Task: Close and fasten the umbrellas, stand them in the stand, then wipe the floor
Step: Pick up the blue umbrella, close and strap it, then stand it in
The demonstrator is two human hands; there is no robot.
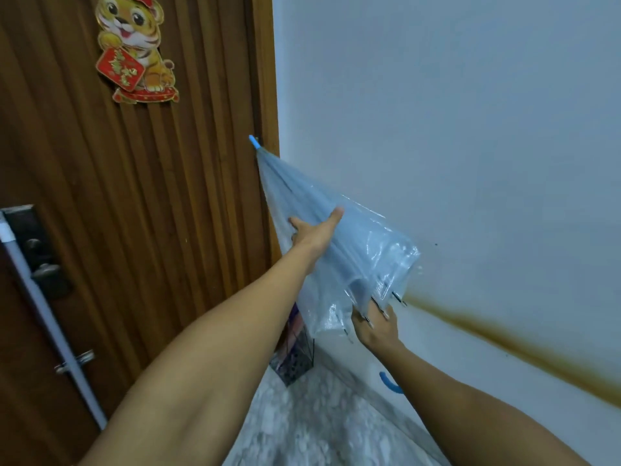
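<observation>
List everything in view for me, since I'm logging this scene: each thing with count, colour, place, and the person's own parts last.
umbrella: one, clear with blue tip, folded, held aslant before the wall
handle: one, blue, behind the right forearm
stand: one, dark wire, on the floor in the corner
door: one, brown wood, left
lock: one, dark metal, on the door
tiger sticker: one, orange and red, upper door
wall: white, brown streak low down
floor: grey marbled, bottom
left hand: grips the canopy
right hand: holds the rib tips
</observation>
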